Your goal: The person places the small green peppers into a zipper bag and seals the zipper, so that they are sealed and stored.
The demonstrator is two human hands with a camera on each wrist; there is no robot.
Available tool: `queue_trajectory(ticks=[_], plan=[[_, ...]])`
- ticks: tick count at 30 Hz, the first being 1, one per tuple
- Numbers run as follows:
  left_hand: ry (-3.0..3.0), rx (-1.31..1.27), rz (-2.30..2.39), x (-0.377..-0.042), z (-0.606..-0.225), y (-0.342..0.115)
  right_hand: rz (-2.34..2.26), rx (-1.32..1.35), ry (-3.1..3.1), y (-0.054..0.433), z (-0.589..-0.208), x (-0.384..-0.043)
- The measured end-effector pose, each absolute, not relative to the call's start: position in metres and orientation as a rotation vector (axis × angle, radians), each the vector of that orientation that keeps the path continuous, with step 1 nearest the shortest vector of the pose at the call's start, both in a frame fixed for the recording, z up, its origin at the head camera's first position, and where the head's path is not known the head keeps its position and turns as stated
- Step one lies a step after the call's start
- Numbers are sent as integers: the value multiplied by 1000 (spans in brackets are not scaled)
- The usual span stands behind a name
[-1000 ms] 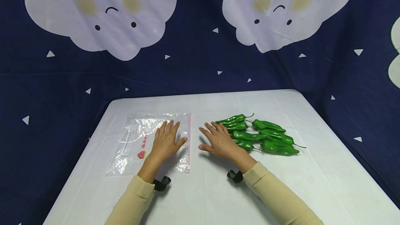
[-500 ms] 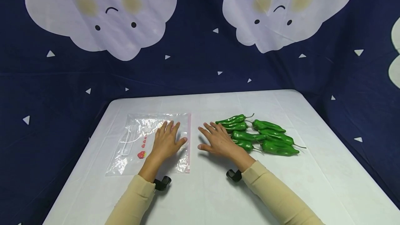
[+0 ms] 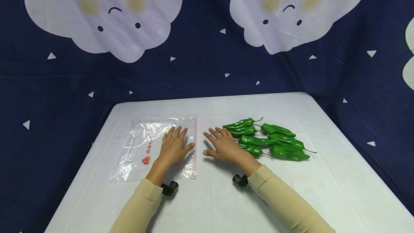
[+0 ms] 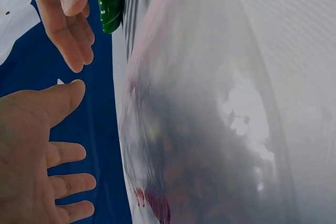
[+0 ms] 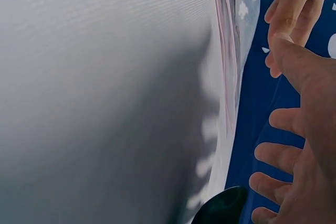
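My left hand (image 3: 174,147) is spread above a clear plastic zipper bag (image 3: 129,168) that lies flat on the table, printed with red strawberries and edged in pink along its right side. In the left wrist view the palm stays apart from the bag (image 4: 205,103). My right hand (image 3: 223,146), fingers also spread and holding nothing, hovers at the left side of a group of green peppers (image 3: 257,141). It hides parts of the nearest ones. One dark green pepper tip (image 5: 223,205) shows below the right hand's fingers in the right wrist view.
Several peppers lie in two loose columns on the white-covered table (image 3: 207,204), some stems pointing right. The bag's slider sits at its near right corner. Behind the table hangs a dark blue curtain (image 3: 200,78) with white clouds and triangles.
My right hand has drifted slightly left, and my left hand a touch to the right. The bag and the peppers stay where they were.
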State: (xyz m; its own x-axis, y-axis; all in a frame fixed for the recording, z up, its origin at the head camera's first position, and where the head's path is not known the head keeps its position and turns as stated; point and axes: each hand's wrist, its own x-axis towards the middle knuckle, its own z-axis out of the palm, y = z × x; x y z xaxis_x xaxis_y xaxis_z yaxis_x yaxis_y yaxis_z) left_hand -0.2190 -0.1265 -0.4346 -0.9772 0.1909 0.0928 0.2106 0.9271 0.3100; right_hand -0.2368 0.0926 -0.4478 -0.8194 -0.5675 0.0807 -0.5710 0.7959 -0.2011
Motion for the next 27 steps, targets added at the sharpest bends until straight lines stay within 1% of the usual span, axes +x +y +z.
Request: queue_trajectory(ticks=[27], plan=[[-3069, -342, -511, -227, -445, -120, 359, 961, -2984, 86, -449, -238]])
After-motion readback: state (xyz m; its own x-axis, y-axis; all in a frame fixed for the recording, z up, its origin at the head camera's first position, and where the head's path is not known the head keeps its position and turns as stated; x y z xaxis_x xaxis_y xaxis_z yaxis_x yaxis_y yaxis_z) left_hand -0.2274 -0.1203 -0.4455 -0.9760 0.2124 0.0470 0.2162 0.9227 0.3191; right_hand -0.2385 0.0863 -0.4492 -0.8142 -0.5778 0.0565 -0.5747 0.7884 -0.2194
